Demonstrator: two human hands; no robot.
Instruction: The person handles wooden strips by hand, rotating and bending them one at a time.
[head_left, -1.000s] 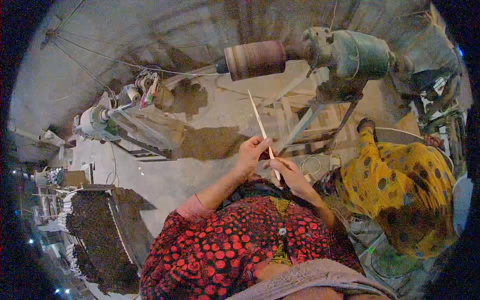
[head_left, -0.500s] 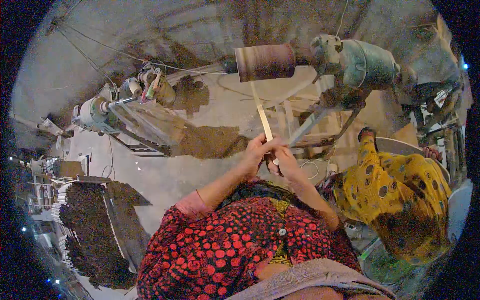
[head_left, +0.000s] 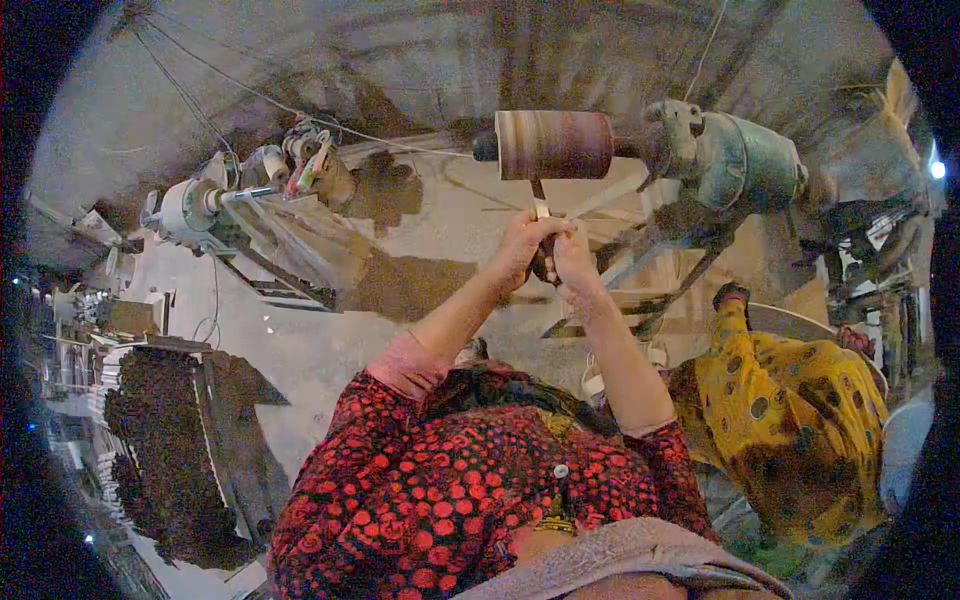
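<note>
Both my hands are closed around a long, flat-bladed knife (head_left: 541, 207), its dark handle pointing back towards me. My left hand (head_left: 522, 247) grips it from the left, and my right hand (head_left: 574, 262) wraps it from the right, the two hands touching. The blade reaches up to the lower edge of a brown, banded sanding drum (head_left: 555, 146). Its far end is hidden at the drum, so I cannot tell exactly how they touch. A green motor (head_left: 748, 155) sits to the right, in line with the drum.
Another motor with a shaft (head_left: 190, 217) stands on a frame at left. A dark stack of long pieces (head_left: 175, 455) lies at lower left. Yellow patterned cloth (head_left: 800, 420) drapes at right beside a round basin rim (head_left: 800, 318). Wires hang overhead.
My hands have moved forward, away from my body, bringing the knife nearer the drum. The blade now shows darker and shorter, and the whole view has shifted slightly.
</note>
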